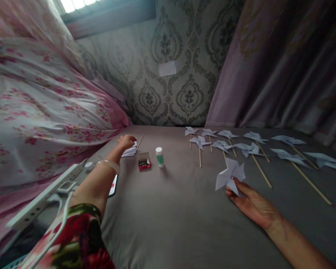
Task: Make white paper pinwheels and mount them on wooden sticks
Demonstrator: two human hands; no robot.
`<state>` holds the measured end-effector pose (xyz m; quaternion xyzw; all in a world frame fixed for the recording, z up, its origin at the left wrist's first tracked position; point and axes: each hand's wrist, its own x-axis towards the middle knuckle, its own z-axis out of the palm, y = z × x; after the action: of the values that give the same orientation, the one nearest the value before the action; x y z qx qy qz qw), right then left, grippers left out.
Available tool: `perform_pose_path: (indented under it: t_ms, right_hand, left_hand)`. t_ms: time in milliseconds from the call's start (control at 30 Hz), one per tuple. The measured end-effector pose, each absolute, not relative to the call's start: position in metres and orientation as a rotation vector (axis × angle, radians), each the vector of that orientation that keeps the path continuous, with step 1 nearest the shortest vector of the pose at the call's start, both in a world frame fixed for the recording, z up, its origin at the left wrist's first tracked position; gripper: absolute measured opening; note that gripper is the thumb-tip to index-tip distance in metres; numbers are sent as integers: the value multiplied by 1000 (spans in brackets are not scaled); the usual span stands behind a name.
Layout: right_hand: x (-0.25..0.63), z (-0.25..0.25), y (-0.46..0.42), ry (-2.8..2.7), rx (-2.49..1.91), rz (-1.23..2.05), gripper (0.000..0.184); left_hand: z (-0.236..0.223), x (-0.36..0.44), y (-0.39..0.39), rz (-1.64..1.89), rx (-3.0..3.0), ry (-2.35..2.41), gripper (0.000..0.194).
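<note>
My right hand pinches a white paper pinwheel near its centre, between thumb and fingers. A stick partly shows behind this pinwheel; whether it is attached I cannot tell. My left hand reaches far forward, its fingers bent over a stack of white paper pieces. The fingers look slightly apart and nothing shows in them. Just right of that hand lies a thin wooden stick. An open small red box with small metal pieces sits nearby, beside an upright glue stick with a white cap.
Several finished pinwheels on sticks lie in rows at the right. A phone lies partly under my left forearm. A white power strip with cables runs along the left edge. Curtains and a patterned wall border the grey surface.
</note>
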<state>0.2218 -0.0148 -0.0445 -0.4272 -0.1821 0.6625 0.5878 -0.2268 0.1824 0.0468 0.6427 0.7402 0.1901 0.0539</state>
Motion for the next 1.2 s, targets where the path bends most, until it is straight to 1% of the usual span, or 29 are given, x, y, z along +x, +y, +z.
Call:
perform_pose_path:
  t_ms: [200, 400, 600, 733, 833, 967, 1067, 1200]
  right_hand:
    - [224, -44, -14, -426, -996, 1552, 20]
    - [222, -39, -14, -273, -1048, 1584, 30]
    - [225, -48, -13, -426, -1024, 1550, 22]
    - [225, -51, -13, -418, -1010, 1538, 22]
    - [225, -50, -12, -418, -970, 1581, 22]
    - [226, -48, -11, -391, -914, 1643, 22]
    - [225, -45, -11, -370, -895, 1670, 21]
    - [223, -43, -11, -339, -899, 1670, 25]
  left_hand:
    - [30, -214, 225, 339, 2040, 2276, 14]
    - [21, -211, 245, 241, 2048, 2348, 20]
    - [16, -210, 250, 185, 1935, 2463, 18]
    - [15, -207, 251, 208, 1860, 2505, 16]
    - [17, -203, 252, 265, 1798, 2526, 10]
    - [28, -197, 247, 418, 1688, 2586, 9]
    - [43, -191, 238, 631, 1667, 2606, 12]
    - [62, -184, 222, 1036, 1660, 2546, 21]
